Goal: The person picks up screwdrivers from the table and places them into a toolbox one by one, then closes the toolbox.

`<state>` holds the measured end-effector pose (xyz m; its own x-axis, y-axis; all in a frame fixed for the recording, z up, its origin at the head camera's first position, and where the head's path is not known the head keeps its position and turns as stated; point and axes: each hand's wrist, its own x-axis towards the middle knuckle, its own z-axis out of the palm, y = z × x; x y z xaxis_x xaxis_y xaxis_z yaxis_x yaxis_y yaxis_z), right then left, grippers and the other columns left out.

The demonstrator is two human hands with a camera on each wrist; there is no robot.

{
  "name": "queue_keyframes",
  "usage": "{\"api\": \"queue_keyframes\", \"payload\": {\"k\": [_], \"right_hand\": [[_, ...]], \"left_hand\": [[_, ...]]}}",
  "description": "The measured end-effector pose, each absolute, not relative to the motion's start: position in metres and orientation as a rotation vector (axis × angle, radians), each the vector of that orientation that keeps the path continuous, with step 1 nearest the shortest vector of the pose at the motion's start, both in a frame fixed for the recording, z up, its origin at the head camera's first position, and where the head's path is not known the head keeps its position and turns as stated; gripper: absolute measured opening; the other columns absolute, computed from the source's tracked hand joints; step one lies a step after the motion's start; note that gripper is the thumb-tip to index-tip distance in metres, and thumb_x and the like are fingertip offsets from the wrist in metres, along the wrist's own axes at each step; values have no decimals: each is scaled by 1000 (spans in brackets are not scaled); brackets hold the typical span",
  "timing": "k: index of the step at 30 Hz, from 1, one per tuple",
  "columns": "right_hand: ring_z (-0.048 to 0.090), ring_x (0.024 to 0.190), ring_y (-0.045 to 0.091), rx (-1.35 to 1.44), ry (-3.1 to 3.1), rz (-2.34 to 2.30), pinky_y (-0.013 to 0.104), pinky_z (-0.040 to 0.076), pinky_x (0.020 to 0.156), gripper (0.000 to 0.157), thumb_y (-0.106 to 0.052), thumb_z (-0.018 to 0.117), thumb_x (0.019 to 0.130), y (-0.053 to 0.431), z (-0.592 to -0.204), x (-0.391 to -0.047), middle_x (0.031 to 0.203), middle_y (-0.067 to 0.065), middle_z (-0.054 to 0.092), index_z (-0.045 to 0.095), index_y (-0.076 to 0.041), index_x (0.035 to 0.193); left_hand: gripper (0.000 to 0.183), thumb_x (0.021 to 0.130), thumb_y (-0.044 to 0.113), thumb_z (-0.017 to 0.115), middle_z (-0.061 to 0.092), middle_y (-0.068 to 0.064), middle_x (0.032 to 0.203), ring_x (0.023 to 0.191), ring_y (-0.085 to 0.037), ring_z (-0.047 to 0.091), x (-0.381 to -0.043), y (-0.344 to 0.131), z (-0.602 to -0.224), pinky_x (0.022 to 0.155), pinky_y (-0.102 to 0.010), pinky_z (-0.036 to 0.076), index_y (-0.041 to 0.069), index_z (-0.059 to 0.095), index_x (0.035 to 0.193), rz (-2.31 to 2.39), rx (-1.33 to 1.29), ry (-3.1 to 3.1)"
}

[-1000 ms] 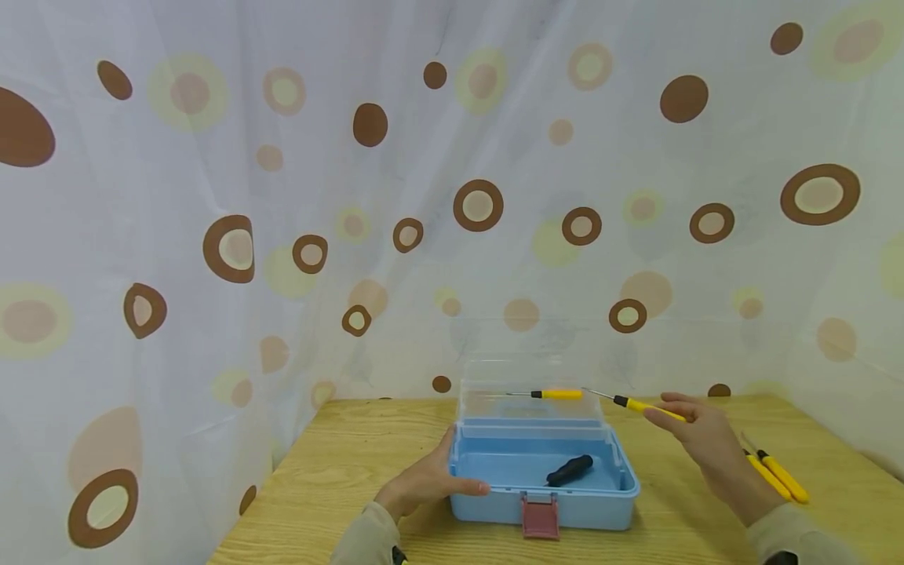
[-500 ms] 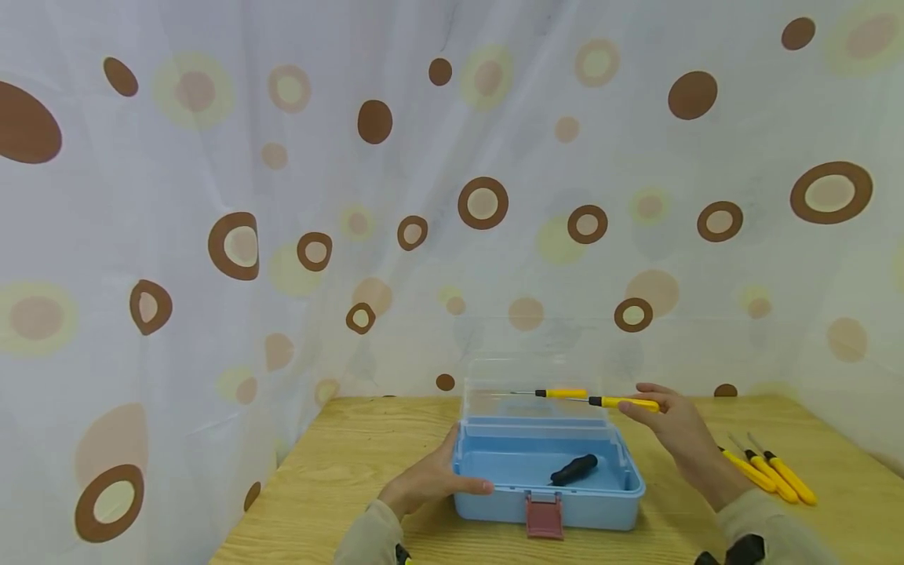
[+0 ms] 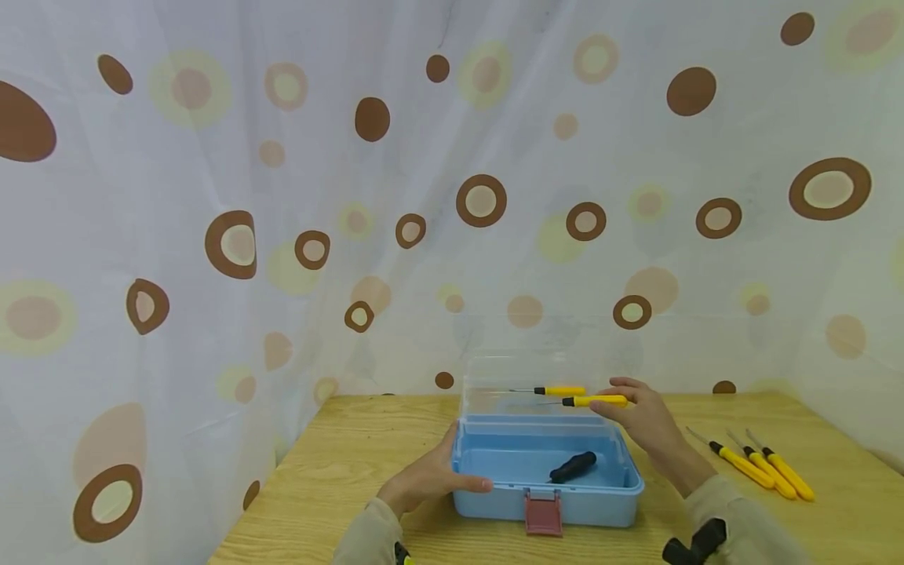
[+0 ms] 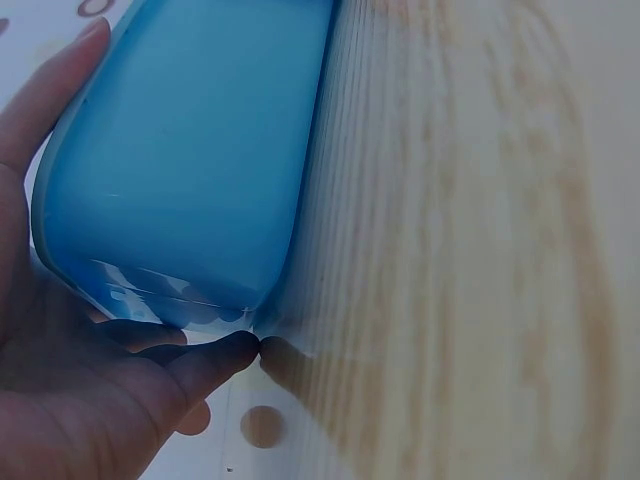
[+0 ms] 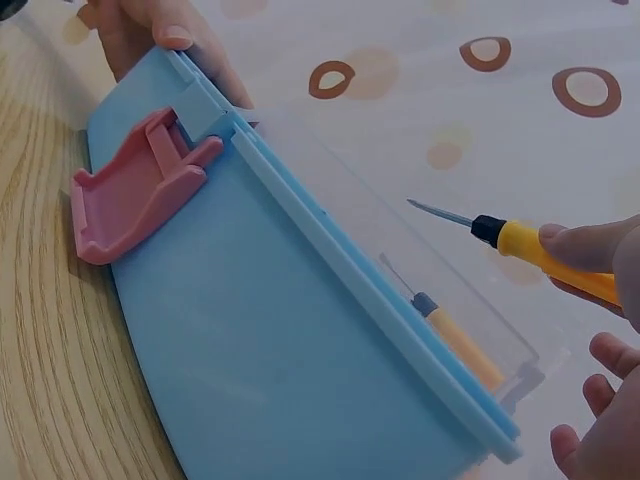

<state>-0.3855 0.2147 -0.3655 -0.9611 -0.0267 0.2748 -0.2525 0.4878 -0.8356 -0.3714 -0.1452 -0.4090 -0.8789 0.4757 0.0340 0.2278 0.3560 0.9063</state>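
Note:
My left hand [image 3: 438,472] grips the left end of a light-blue toolbox [image 3: 582,506], thumb over the front rim. Its clear lid [image 3: 487,377] is tipped back. In the right hand [image 3: 653,424] is a yellow-handled awl [image 3: 586,401] with a black collar and thin pointed shaft, pinched by the handle and held level above the lid's right part. In the right wrist view the awl [image 5: 520,240] points away from the fingers. A second yellow-handled awl [image 3: 565,391] lies in the lid, seen through it [image 5: 455,340]. Inside the box rests a black-handled tool [image 3: 574,468].
On the table to the right, several yellow-handled pointed tools [image 3: 773,475] lie side by side. A pink latch [image 3: 543,516] hangs down at the box front. Behind the wooden table [image 3: 381,435] hangs a spotted curtain [image 3: 318,173].
My right hand has carried the awl leftward from beside the box to over the lid, leveling it. The left hand stays on the box.

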Motion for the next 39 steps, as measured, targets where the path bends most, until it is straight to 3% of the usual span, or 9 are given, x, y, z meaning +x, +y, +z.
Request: {"api": "queue_keyframes", "payload": {"k": [6,14,21,33,39], "right_hand": [[23,143,54,228,-2509,1527,69,27,112,52,-30,76,97,206,-368,-390,159,29,29,66,14,123],[23,143,54,271,-2518,1533,70,27,111,47,-28,78,95,200,-372,-394,158,31,30,69,12,119],[18,145,55,293,-2522,1522,75,20,110,47,-29,76,97,200,-371,-392,159,30,29,69,8,125],[18,146,55,244,-2527,1519,78,19,108,52,-39,69,101,211,-360,-387,160,29,30,66,3,131],[23,145,55,267,-2509,1535,77,22,108,52,-39,69,101,212,-359,-386,158,30,33,66,5,130]], "left_hand": [[123,86,37,84,18,-16,168,145,-37,32,-372,-145,-408,115,-64,26,13,-6,167,1534,650,2386],[124,86,37,84,17,-16,168,145,-37,31,-373,-146,-408,115,-63,25,12,-6,166,1540,658,2377],[123,86,37,84,21,-14,166,143,-36,35,-374,-145,-409,115,-62,27,14,-5,167,1536,673,2375],[123,86,37,84,19,-15,167,144,-36,33,-373,-146,-409,115,-62,27,13,-6,167,1539,659,2366],[121,86,35,85,28,-13,163,139,-33,40,-375,-145,-409,114,-60,31,16,-4,167,1539,670,2372]]}}
